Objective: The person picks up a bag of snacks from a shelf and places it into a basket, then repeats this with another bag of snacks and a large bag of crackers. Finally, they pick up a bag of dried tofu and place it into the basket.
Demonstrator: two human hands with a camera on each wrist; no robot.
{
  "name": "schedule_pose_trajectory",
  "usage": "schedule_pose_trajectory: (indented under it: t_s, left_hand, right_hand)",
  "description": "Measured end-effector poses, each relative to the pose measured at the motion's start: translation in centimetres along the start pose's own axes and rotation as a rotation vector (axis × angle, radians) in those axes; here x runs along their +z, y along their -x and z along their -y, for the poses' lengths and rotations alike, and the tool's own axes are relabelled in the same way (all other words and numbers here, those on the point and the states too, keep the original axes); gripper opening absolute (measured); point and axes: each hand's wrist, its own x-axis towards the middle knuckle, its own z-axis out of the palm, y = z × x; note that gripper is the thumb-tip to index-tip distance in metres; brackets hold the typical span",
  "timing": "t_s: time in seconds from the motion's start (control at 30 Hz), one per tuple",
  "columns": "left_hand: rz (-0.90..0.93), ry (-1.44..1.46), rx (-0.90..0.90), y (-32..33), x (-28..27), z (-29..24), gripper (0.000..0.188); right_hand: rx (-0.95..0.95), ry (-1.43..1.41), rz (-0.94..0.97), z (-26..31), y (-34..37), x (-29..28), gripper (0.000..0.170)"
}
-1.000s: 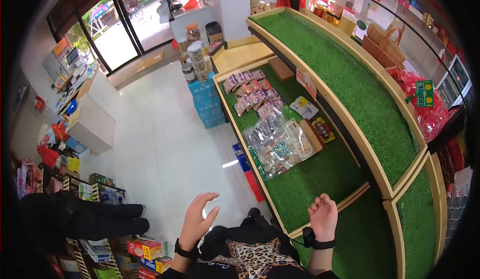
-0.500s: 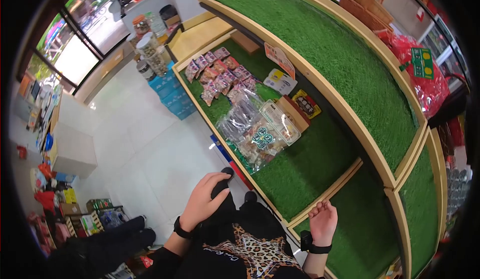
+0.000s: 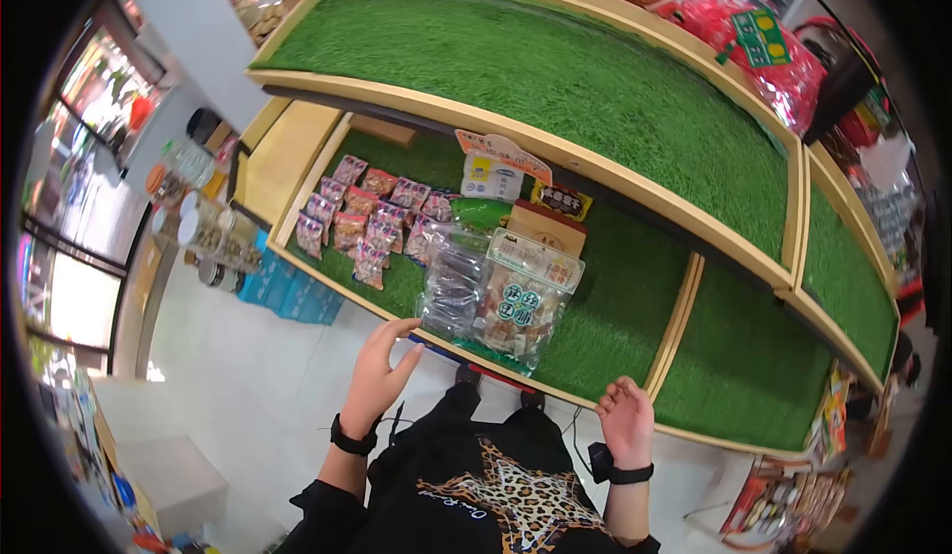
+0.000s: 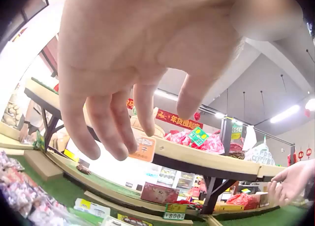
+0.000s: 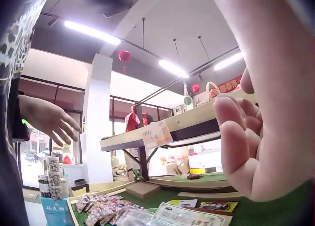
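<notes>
My left hand (image 3: 379, 380) hangs near the front edge of a display bin, its fingers loosely extended and holding nothing. Just beyond its fingertips lie a crinkled clear plastic bag (image 3: 454, 286) and a clear pack with green lettering (image 3: 524, 304). To the right, my right hand (image 3: 627, 423) hovers by the bin's front rim, fingers relaxed and slightly curled around nothing. Seen from the right wrist, that hand (image 5: 280, 122) has its palm bare. Several small snack packets (image 3: 372, 227) lie on green turf at the left. A brown cardboard box (image 3: 545, 229) sits behind the lettered pack.
A raised turf-lined shelf (image 3: 555, 78) runs behind the bin, with an orange price sign (image 3: 503, 154) at its front. A wooden divider (image 3: 676, 324) splits the lower bin. Blue boxes (image 3: 288, 281) and jars (image 3: 210, 235) stand on the floor side at left.
My view has turned, so the display bin now lies straight ahead and the doorway has swung to the far left. Both hands stay raised without anything in them.
</notes>
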Motion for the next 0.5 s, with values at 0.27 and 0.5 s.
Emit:
schedule_pose_trajectory:
  t_s: [0.27, 0.5]
  left_hand:
    - [0.430, 0.537, -0.396, -5.5, 8.0, 15.8, 0.037]
    - [0.410, 0.661, -0.708, -9.6, 15.1, 19.4, 0.058]
  right_hand:
    - [0.162, 0.357, -0.214, -6.9, -11.4, -6.8, 0.045]
    - [0.124, 0.759, -0.363, -10.8, -16.1, -6.8, 0.074]
